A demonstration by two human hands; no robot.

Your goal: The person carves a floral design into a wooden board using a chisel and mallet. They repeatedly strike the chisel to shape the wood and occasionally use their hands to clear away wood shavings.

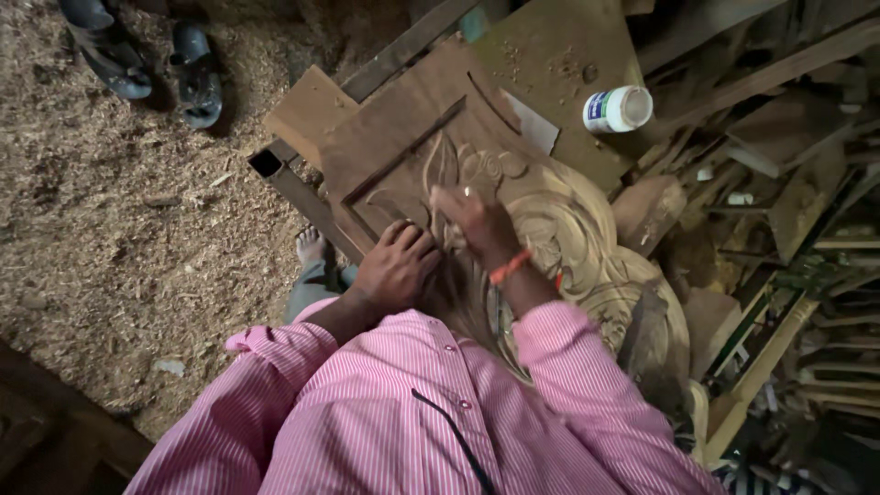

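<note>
A large brown wooden panel (412, 137) carved with floral scrollwork (559, 229) lies tilted in front of me. My left hand (396, 266) rests flat on its lower edge, fingers curled onto the wood. Just to its right, my right hand (475, 220) presses on the carved leaf area, fingers closed around something small that I cannot make out. An orange band circles my right wrist. Pink striped sleeves cover both my arms.
A white plastic jar (617, 108) lies on a board at the upper right. Wood offcuts and planks (788, 156) pile up on the right. Sawdust (119, 220) covers the floor on the left, with a pair of dark sandals (147, 60) at top left. My bare foot (312, 246) shows below the panel.
</note>
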